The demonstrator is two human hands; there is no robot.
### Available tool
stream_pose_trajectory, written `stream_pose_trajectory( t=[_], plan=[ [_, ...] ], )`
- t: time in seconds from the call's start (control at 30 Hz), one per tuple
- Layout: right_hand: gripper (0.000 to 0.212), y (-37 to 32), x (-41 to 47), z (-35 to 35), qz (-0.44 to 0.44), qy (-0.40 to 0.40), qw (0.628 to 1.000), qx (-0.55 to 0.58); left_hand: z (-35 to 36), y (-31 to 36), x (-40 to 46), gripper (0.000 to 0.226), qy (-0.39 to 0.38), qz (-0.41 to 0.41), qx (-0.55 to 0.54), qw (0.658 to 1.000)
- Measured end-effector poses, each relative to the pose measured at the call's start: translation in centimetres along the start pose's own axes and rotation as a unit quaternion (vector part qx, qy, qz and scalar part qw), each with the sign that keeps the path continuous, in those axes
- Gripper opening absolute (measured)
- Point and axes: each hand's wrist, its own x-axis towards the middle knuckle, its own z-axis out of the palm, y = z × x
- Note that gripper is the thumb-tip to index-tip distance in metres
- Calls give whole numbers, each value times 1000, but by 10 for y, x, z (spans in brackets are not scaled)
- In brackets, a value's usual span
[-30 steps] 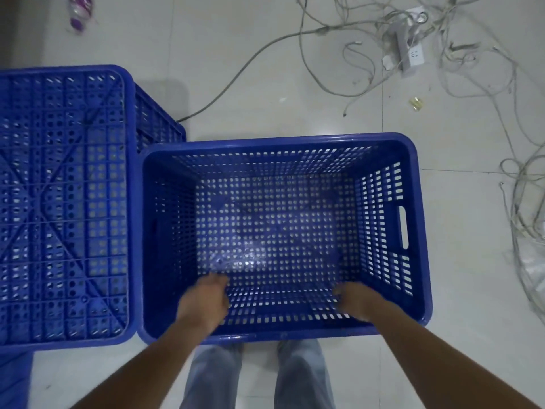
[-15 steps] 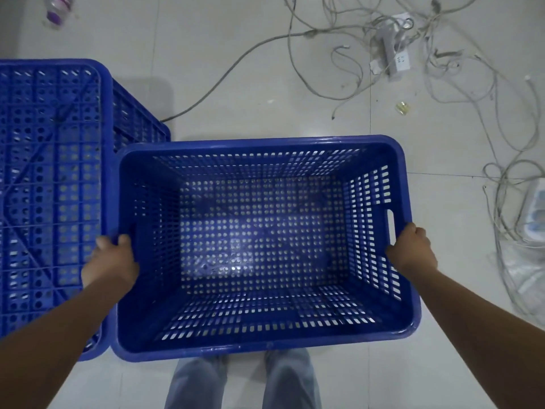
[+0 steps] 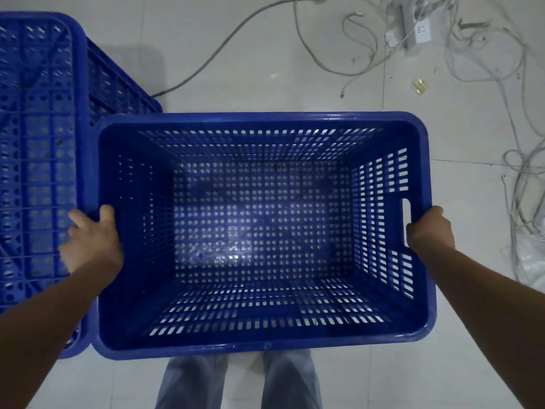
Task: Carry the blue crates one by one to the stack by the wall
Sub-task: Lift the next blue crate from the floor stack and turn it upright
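Observation:
An empty blue perforated crate (image 3: 259, 122) fills the middle of the head view, open side up, right in front of my legs. My left hand (image 3: 91, 243) grips its left rim, thumb over the inside edge. My right hand (image 3: 427, 228) grips the right wall at the handle slot, fingers hidden outside the wall. A second blue crate (image 3: 38, 149), upside down with its ribbed bottom showing, stands directly to the left and touches the held crate's left side.
Pale tiled floor all around. Grey cables (image 3: 486, 69) and a white power strip (image 3: 418, 28) lie tangled at the upper right, with more loose cable (image 3: 525, 187) along the right edge. One grey cable (image 3: 224, 45) runs from the upturned crate toward the top.
My hands went from the crate's near wall to its left and right sides and took hold. The crate now looks larger and closer in view, with the upturned crate further left.

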Motion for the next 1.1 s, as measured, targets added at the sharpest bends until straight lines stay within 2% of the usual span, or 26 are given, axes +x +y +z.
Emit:
stream_pose_trajectory(
  t=[0.17,0.27,0.33,0.47,0.53,0.63,0.67,0.83,0.93,1.1],
  plan=[
    [36,11,7,-8,0,10,1000,-11,4,9,1,50,35,10,-26,999],
    [37,23,15,-14,19,19,1000,-2,13,19,0,64,51,32,-133,989],
    [38,30,19,-17,29,18,999,2,17,23,1,71,62,-4,-226,972],
    [41,34,23,-17,38,11,999,28,17,28,11,34,39,-90,-317,943],
    [40,34,24,-16,41,10,998,47,14,30,19,31,-4,-133,-398,907],
    [37,36,21,-16,47,12,997,58,2,28,29,27,-100,-207,-542,809],
    [35,37,19,-16,47,15,997,61,-2,26,30,21,-121,-215,-557,793],
    [35,49,0,-32,44,28,995,85,-26,19,22,17,-98,-199,-542,810],
    [34,57,-15,-62,27,22,996,88,-60,14,15,14,-104,-171,-557,806],
    [29,63,-51,-136,-2,52,994,91,-139,2,-10,16,-70,-88,-505,856]
  ],
)
